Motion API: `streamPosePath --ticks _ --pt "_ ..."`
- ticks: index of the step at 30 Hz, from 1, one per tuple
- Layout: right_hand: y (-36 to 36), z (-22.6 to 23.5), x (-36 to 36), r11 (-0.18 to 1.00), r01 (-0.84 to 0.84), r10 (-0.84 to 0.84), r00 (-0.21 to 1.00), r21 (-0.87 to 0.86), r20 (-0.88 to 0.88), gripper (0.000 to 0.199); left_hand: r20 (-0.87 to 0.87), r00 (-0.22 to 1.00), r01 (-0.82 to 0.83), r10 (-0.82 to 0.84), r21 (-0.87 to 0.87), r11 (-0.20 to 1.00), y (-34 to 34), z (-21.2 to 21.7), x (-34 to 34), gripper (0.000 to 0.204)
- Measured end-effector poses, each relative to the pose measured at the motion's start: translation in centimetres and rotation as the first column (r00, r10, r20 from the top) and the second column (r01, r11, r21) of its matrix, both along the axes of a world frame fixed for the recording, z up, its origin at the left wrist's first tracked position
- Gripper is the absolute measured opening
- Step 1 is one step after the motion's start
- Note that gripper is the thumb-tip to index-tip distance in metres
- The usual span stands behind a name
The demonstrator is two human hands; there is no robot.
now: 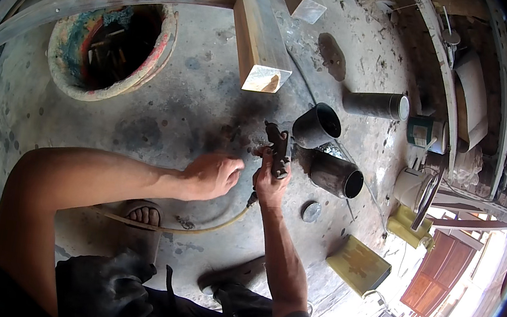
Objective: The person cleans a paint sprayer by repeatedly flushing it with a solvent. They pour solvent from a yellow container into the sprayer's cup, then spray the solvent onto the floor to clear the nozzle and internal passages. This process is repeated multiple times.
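Along the lower edge, your dark clothing [112, 291] fills the view, a sandaled foot [143, 214] planted on the concrete floor [176, 109] ahead of it. A yellowish hose [211, 229] curves past the toes and up to a dark fitting under your right wrist.

Your left hand [213, 175] hangs in the air, just beside the right and apart from it. Fingers bent inward; the palm is hidden, so I cannot tell how tightly they close or whether they hold anything.

Your right hand [271, 184] wraps its fingers around a dark spray gun [279, 152], centre of view, raised over the floor, its body pointing up and away from you. Surface grimy, details hard to read.

Right of your right wrist, a small round disc [310, 211] lies flat. Farther right, a yellow container [360, 265] rests on its side.

Just beyond the gun: two dark cylinders, one [317, 126] tilted with its mouth toward the right, the other [334, 175] lying down, open end also right. Past them lies a longer dark tube [374, 104].

Farther out on the left sits a paint-crusted round tub [60, 60], debris inside. Over it extends a wooden frame [259, 46], its squared leg ends pointing toward you.
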State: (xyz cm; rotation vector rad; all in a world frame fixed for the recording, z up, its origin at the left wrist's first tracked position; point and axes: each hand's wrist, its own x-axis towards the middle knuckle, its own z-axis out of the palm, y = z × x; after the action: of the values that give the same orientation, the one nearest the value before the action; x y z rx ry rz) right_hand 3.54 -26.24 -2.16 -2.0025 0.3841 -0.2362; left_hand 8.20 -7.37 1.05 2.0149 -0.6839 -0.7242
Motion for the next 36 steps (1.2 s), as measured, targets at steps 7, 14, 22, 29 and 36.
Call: streamPosePath --ticks 7,14,22,29,36 --pt "-0.2 0.0 -0.4 0.997 -0.018 0.024 0.996 0.073 -0.084 0.052 -0.138 0.981 0.142 -0.134 0.048 0.989 2.4 0.1 -2.9 0.022" --pt "0.3 0.1 0.0 0.999 -0.027 0.029 0.998 0.039 -0.049 0.052 -0.127 0.984 0.13 -0.126 0.022 0.991 2.6 -0.4 -3.2 0.023" --pt "0.4 0.0 -0.2 0.999 -0.037 0.039 0.997 0.025 -0.062 0.048 -0.115 0.993 0.024 -0.024 -0.001 1.0 1.9 -0.9 -1.9 0.017" --pt "0.8 0.4 -0.4 0.998 -0.031 0.036 0.996 0.061 -0.078 0.044 -0.138 0.971 -0.188 0.194 0.053 0.981 -0.4 -1.5 2.8 0.02" --pt "1.6 0.3 -0.4 0.993 -0.052 0.045 0.997 0.108 0.063 0.045 -0.145 0.933 -0.339 0.33 -0.045 0.94 -2.4 -3.7 7.3 0.033"
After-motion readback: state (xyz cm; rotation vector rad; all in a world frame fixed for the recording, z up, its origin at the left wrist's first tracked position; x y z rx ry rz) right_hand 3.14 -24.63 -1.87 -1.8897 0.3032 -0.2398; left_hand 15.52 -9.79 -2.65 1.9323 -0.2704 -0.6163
